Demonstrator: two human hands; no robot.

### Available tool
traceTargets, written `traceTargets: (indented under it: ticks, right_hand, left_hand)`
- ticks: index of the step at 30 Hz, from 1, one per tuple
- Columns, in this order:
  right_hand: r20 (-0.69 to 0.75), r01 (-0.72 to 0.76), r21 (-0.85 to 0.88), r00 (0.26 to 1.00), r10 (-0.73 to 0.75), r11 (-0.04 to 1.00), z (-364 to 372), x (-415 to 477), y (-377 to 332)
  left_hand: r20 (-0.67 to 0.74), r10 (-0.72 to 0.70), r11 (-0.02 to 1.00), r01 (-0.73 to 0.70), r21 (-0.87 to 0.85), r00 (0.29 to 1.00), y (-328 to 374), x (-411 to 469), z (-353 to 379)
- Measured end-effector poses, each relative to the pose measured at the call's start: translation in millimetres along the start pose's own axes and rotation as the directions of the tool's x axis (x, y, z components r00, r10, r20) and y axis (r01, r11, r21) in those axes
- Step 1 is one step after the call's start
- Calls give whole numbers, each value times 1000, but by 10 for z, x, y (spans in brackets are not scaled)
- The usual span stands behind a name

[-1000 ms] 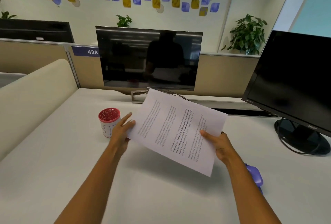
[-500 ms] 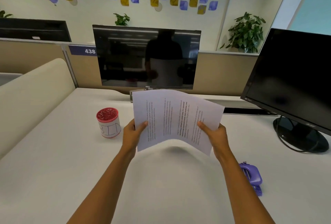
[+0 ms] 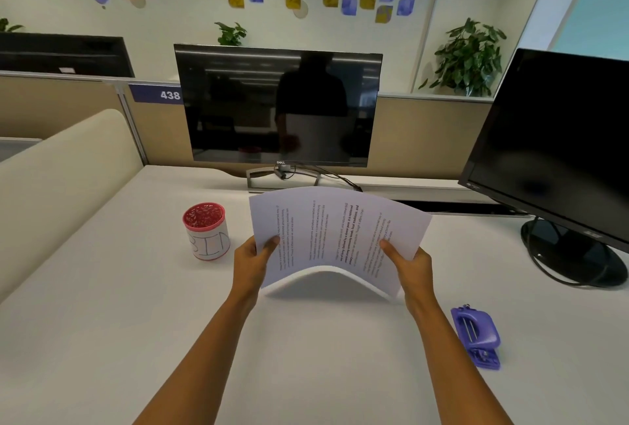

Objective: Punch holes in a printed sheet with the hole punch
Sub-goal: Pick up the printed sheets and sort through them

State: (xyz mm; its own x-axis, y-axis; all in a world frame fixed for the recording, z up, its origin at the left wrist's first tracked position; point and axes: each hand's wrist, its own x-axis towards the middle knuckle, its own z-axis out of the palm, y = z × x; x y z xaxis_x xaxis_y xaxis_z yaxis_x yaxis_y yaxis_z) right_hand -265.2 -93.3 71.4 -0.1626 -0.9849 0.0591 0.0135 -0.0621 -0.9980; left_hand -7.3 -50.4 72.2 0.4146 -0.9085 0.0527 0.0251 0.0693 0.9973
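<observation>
Head camera: a white printed paper sheet (image 3: 335,241) is held above the pale desk (image 3: 102,322), bowed upward in an arch between both hands. The left hand (image 3: 253,261) pinches its left edge, thumb on the printed face, the other fingers hidden beneath. The right hand (image 3: 412,266) pinches the right edge the same way. A purple plastic hole punch (image 3: 476,336) lies on the desk beside the right forearm, apart from the sheet.

The printed sheet (image 3: 335,237) is white with lines of text, bent upward into an arch above the table. The purple hole punch (image 3: 476,336) lies on the table to its right.
</observation>
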Motion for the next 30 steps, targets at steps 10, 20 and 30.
traceTargets:
  ticks: [10, 20, 30]
  right_hand:
    - [61, 8, -79, 998, -3, 997, -96, 67, 16]
    - [-79, 29, 21, 997, -28, 999, -215, 170, -131]
    - [210, -287, 426, 954, 215, 858, 235, -50, -238]
  left_hand:
    - [21, -38, 999, 38, -1, 999, 18, 57, -103]
    - [0, -149, 946, 143, -290, 989, 141, 87, -88]
    - [25, -260, 783, 226, -580, 965, 110, -223, 237]
